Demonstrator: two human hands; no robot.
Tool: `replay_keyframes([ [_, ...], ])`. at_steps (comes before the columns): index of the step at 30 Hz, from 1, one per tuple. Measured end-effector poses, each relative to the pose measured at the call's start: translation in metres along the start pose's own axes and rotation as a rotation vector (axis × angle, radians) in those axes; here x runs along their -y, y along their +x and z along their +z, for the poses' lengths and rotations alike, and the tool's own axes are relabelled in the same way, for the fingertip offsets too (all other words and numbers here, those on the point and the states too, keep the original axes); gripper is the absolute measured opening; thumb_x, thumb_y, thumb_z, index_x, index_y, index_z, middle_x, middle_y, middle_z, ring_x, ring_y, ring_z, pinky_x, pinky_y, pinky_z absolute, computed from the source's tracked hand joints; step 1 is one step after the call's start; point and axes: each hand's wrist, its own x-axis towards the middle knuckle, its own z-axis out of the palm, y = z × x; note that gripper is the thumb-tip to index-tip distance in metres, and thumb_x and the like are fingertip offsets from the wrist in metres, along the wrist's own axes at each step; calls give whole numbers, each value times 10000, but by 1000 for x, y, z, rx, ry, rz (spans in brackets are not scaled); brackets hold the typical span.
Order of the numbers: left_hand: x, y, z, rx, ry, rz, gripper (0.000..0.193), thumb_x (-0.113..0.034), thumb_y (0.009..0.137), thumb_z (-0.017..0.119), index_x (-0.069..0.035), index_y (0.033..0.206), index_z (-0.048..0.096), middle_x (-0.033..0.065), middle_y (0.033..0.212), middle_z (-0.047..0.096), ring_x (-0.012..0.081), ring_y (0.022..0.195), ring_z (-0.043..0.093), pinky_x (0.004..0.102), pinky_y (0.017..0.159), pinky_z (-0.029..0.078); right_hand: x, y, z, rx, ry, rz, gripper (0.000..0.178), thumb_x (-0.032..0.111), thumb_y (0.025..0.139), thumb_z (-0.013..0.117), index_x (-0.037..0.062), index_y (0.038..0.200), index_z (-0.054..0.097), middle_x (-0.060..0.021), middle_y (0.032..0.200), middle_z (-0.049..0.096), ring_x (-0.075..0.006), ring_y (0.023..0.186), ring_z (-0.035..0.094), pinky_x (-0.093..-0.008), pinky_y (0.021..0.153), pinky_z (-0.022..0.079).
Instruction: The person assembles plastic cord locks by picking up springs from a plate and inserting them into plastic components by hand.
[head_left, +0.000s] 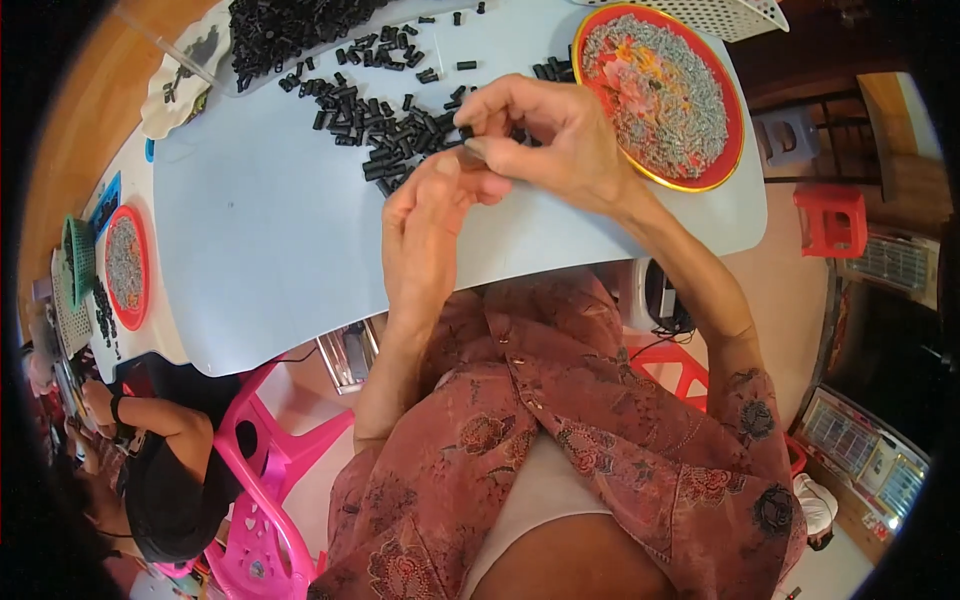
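Both my hands meet above the near side of a pale blue table (260,240). My right hand (565,150) pinches a small black cylindrical piece (466,131) between thumb and forefinger. Just below it, my left hand (425,225) has its thumb and fingers pressed together; whatever they hold is hidden. Behind my fingers lies a loose spread of similar black pieces (345,112). Right of my right hand sits a round red tray (737,125) with a gold edge and a floral bottom, strewn with small silvery metal pieces (690,100), perhaps screws.
A dense heap of black pieces (285,40) fills the far left, beside a crumpled white bag (165,105). At the far right edge is a white perforated basket (715,15). Leftward are another red tray (140,300), a green basket (75,265), a pink chair (265,510) and a co-worker's arm (165,415).
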Motion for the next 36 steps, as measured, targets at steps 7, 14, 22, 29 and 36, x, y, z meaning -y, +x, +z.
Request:
replay_keyframes([
  [7,11,0,2,94,-126,24,224,-184,945,533,12,1017,614,86,841,641,173,796,596,328,807,466,-24,-32,8,-179,109,-137,138,11,792,622,-3,927,648,-18,763,603,-49,623,530,-204,599,438],
  [14,15,-6,4,58,198,70,234,-153,937,541,14,1086,609,80,821,635,152,783,589,303,805,447,-33,-44,2,-192,117,-87,145,14,819,631,-13,959,657,-1,801,596,-29,657,509,-180,583,421],
  [22,-2,-12,16,-8,470,70,197,-120,918,562,35,1030,608,40,832,643,76,767,562,205,694,439,-30,-45,12,-221,316,-110,93,16,817,622,-9,901,654,-20,785,623,-68,645,566,-203,571,440],
  [29,2,-10,16,28,491,116,93,-54,858,554,12,873,618,7,740,599,53,677,486,194,624,368,-27,-50,3,-276,-37,-305,107,13,825,620,-19,925,638,-69,851,631,-116,724,604,-239,604,479],
  [36,16,-14,6,55,468,199,89,-49,836,541,21,836,597,56,851,619,88,682,523,231,673,410,-4,-44,-74,-433,-571,-223,115,68,826,618,15,921,654,-88,840,654,-149,710,621,-269,628,492],
])
